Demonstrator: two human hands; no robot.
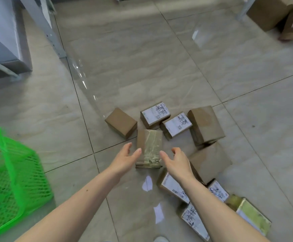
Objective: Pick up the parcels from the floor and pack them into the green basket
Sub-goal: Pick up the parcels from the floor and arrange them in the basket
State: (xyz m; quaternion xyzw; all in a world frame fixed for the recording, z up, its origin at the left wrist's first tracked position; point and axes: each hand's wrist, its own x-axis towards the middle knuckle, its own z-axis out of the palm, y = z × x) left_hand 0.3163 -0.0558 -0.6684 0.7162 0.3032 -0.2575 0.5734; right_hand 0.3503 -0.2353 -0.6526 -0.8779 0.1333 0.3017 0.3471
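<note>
Beside taped parcel [149, 147]: both hands open, empty.

Bright green lattice basket [11, 165]; brown cardboard parcels [121, 122], some with white black-scribbled labels [157, 112]; beige veined floor tiles [142, 67].

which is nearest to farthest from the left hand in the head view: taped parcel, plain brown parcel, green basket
From the left hand:
1. taped parcel, just right of its fingertips
2. plain brown parcel, ahead, slightly left
3. green basket, far left at the frame edge
</note>
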